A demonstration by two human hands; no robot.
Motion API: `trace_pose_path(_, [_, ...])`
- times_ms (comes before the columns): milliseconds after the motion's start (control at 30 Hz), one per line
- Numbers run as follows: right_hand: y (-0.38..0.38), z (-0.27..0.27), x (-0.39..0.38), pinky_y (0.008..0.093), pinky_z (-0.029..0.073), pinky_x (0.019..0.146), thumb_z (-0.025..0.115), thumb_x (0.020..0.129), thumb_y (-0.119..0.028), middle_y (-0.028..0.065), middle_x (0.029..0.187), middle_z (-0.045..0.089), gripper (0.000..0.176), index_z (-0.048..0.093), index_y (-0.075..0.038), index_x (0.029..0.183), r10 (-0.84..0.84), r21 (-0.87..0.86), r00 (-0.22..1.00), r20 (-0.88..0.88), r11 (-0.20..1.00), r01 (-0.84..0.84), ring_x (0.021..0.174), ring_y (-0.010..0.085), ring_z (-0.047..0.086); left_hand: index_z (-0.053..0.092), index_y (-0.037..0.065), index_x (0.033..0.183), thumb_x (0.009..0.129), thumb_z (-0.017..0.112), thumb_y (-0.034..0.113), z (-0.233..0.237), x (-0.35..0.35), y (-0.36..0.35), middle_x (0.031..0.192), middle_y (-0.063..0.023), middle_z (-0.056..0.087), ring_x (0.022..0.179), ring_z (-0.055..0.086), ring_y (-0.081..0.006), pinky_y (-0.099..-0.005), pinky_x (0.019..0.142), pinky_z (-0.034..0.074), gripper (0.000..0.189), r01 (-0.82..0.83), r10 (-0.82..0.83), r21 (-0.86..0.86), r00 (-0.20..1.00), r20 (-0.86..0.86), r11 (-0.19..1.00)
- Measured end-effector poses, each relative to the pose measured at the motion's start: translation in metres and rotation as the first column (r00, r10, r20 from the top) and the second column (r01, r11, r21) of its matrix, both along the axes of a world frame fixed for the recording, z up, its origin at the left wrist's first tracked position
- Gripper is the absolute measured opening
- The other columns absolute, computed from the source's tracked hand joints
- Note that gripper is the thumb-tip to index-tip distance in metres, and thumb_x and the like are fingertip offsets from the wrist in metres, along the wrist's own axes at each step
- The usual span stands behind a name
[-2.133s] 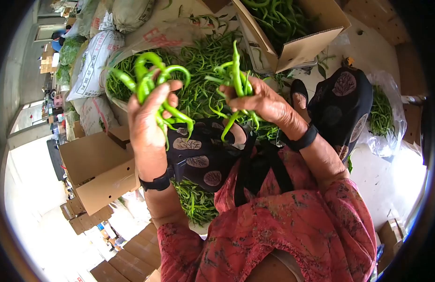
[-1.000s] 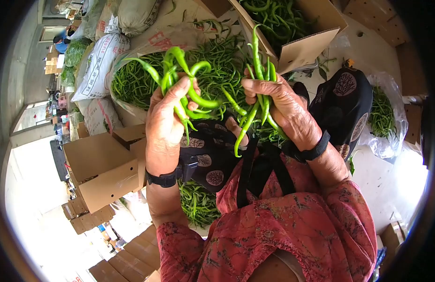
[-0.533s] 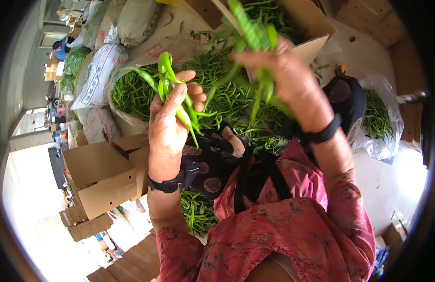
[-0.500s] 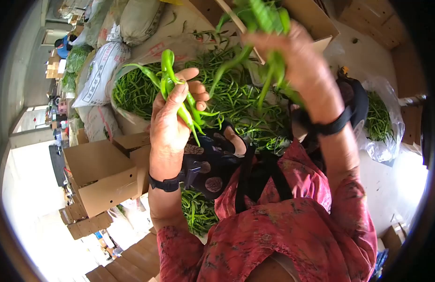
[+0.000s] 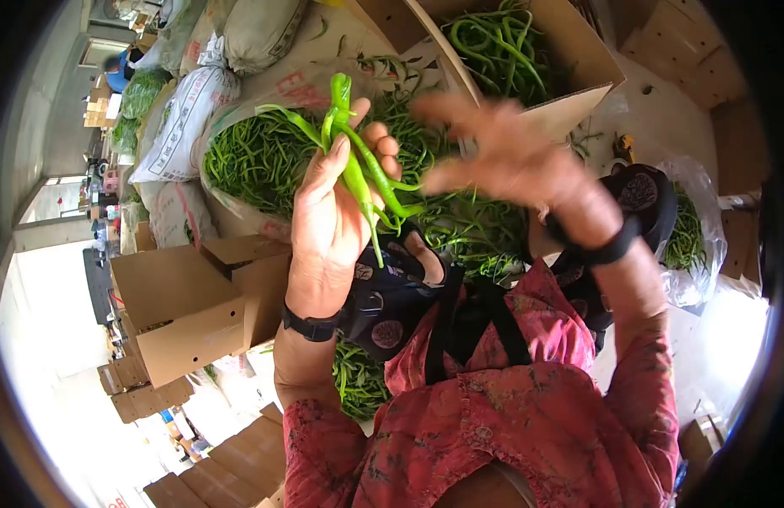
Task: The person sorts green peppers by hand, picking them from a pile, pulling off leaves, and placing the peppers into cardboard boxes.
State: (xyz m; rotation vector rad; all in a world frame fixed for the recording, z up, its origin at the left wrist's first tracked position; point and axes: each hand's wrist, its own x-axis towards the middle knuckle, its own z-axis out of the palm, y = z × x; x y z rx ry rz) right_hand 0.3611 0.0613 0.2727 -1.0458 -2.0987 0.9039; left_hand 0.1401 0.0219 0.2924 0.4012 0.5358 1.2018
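Several long green chili peppers (image 5: 356,173) are gripped in my left hand (image 5: 331,212), between the thumb and palm, their tips hanging down over the fingers. My right hand (image 5: 519,165) is blurred by motion, fingers spread, with nothing in it. It hovers over the loose pepper pile (image 5: 468,224), just in front of a cardboard box (image 5: 569,110). Green peppers (image 5: 497,51) lie inside that box. Below and behind my left hand, an opened plastic sack (image 5: 282,97) spills more green peppers across the floor.
Stuffed white sacks (image 5: 189,123) stand at the left. An open cardboard carton (image 5: 184,313) sits lower left, beside my knee. A clear plastic bag (image 5: 701,229) with peppers lies at the right. More peppers (image 5: 358,381) are beside my lap. A person (image 5: 118,74) in blue is far back.
My right hand has let go of its bunch of peppers and drawn back from the box toward me. My left hand has shifted slightly right, still holding its peppers.
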Motion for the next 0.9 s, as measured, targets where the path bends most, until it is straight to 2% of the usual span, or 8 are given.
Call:
trace_pose_path(67, [-0.025, -0.033, -0.036, 0.0336, 0.054, 0.076, 0.064, 0.087, -0.036, 0.0164, 0.099, 0.067, 0.045, 0.058, -0.001, 0.116, 0.234, -0.174, 0.909, -0.345, 0.936, -0.307, 0.084, 0.0281, 0.065, 0.04, 0.0, 0.137, 0.097, 0.054, 0.019, 0.0, 0.012, 0.003, 0.113, -0.0161, 0.06, 0.101, 0.061, -0.0276, -0.0387, 0.087, 0.054, 0.047, -0.016, 0.016, 0.017, 1.0, 0.004, 1.0])
trace_pose_path(133, [-0.04, -0.054, -0.045, 0.0288, 0.053, 0.067, 0.058, 0.092, -0.035, 0.0076, 0.087, 0.064, 0.042, 0.058, -0.003, 0.12, 0.352, -0.445, 0.775, -0.525, 0.662, -0.603, 0.074, 0.0166, 0.06, 0.042, 0.0, 0.136, 0.097, 0.054, 0.021, 0.0, 0.013, 0.004, 0.112, -0.0163, 0.061, 0.102, 0.061, -0.0282, -0.0389, 0.087, 0.054, 0.046, -0.023, 0.023, 0.015, 1.0, -0.001, 1.0])
trace_pose_path(333, [-0.072, -0.045, 0.0, 0.0204, 0.037, 0.055, 0.056, 0.096, -0.029, -0.0022, 0.067, 0.055, 0.03, 0.065, -0.001, 0.105, -0.014, -0.619, 0.773, -0.635, 0.607, -0.498, 0.06, 0.0052, 0.048, 0.04, 0.003, 0.14, 0.098, 0.051, 0.018, -0.009, -0.001, -0.006, 0.116, -0.0152, 0.06, 0.106, 0.059, -0.0259, -0.0369, 0.087, 0.052, 0.046, -0.075, 0.078, 0.024, 0.916, -0.394, 0.997])
trace_pose_path(433, [-0.062, -0.05, 0.015, 0.0197, 0.025, 0.046, 0.064, 0.091, -0.029, -0.0065, 0.063, 0.05, 0.027, 0.067, -0.004, 0.099, -0.37, -0.772, 0.723, -0.583, 0.53, -0.351, 0.049, 0.002, 0.034, 0.042, 0.003, 0.138, 0.098, 0.052, 0.02, -0.018, 0.0, -0.009, 0.122, -0.0164, 0.058, 0.111, 0.057, -0.0249, -0.0365, 0.089, 0.051, 0.045, -0.057, 0.052, 0.002, 0.896, -0.441, 0.998])
trace_pose_path(633, [-0.04, -0.047, -0.024, 0.0308, 0.05, 0.084, 0.072, 0.086, -0.019, 0.0078, 0.096, 0.067, 0.032, 0.064, 0.001, 0.109, -0.165, -0.566, 0.754, -0.636, 0.764, -0.31, 0.093, 0.0156, 0.062, 0.039, 0.004, 0.142, 0.099, 0.047, 0.035, -0.033, 0.034, -0.02, 0.134, -0.0152, 0.05, 0.122, 0.05, -0.0256, -0.0433, 0.101, 0.041, 0.053, 0.192, -0.199, -0.056, 0.91, -0.364, 0.98])
trace_pose_path(733, [-0.036, -0.044, -0.026, 0.029, 0.049, 0.083, 0.072, 0.086, -0.024, 0.0072, 0.096, 0.067, 0.037, 0.062, 0.002, 0.11, -0.236, -0.606, 0.601, -0.764, 0.585, -0.54, 0.091, 0.0147, 0.061, 0.038, 0.004, 0.142, 0.099, 0.048, 0.036, -0.035, 0.029, -0.017, 0.134, -0.0154, 0.05, 0.118, 0.053, -0.0258, -0.0415, 0.1, 0.042, 0.055, 0.19, -0.215, -0.106, 0.912, -0.348, 0.976])
trace_pose_path(867, [-0.034, -0.045, -0.024, 0.0269, 0.05, 0.077, 0.072, 0.086, -0.028, 0.0037, 0.091, 0.065, 0.036, 0.063, 0.001, 0.105, -0.177, -0.678, 0.761, -0.624, 0.607, -0.414, 0.086, 0.0114, 0.061, 0.046, 0.0, 0.134, 0.1, 0.046, 0.033, -0.054, 0.032, -0.02, 0.124, -0.0124, 0.056, 0.112, 0.056, -0.0194, -0.0354, 0.095, 0.047, 0.048, 0.123, -0.106, -0.007, 0.825, -0.556, 0.992])
trace_pose_path(900, [-0.033, -0.051, -0.029, 0.0253, 0.048, 0.072, 0.073, 0.085, -0.029, 0.002, 0.089, 0.065, 0.035, 0.064, -0.001, 0.103, -0.25, -0.675, 0.669, -0.7, 0.536, -0.507, 0.081, 0.0094, 0.06, 0.05, 0.0, 0.13, 0.101, 0.046, 0.032, -0.053, 0.03, -0.02, 0.118, -0.0107, 0.06, 0.1, 0.061, -0.0182, -0.0323, 0.085, 0.052, 0.043, 0.123, -0.129, -0.054, 0.761, -0.636, 0.991])
